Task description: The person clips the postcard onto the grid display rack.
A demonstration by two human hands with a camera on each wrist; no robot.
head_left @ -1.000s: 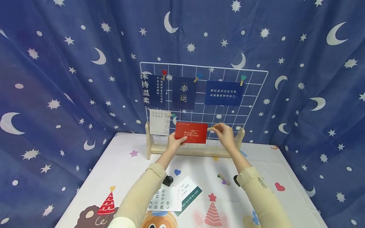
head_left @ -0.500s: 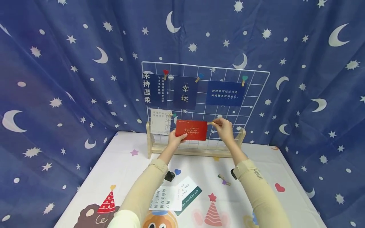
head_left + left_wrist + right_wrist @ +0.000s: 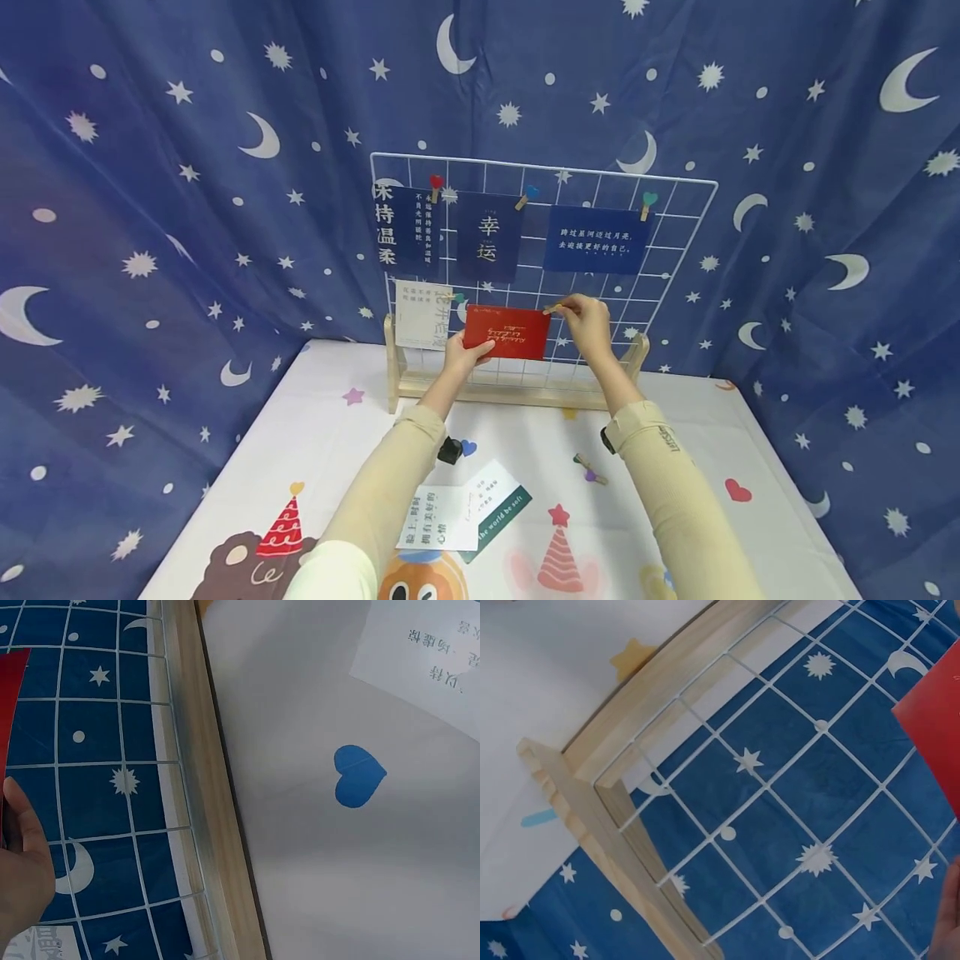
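Note:
In the head view, my left hand [image 3: 462,357] grips the left side of a red card [image 3: 507,333] in front of a white wire grid [image 3: 637,312]. Its gold lettering looks upside down. My right hand [image 3: 590,327] pinches a small wooden clothespin [image 3: 553,309] at the card's top right corner. Whether the clothespin bites the card or a wire is too small to tell. The left wrist view has the card [image 3: 10,697] and my hand [image 3: 26,870] at its left edge. In the right wrist view the card [image 3: 937,720] and fingers [image 3: 948,919] appear at the right edge.
Clothespins with hearts hold three blue cards [image 3: 598,240] on the grid's upper part, and a white card [image 3: 420,317] hangs lower left. The grid stands in a wooden base [image 3: 502,395]. Loose cards [image 3: 442,521] and spare clothespins [image 3: 590,470] lie on the table.
Both hands have risen slightly with the red card. The clothespin in my right hand has moved from beside the card's right edge to its top right corner.

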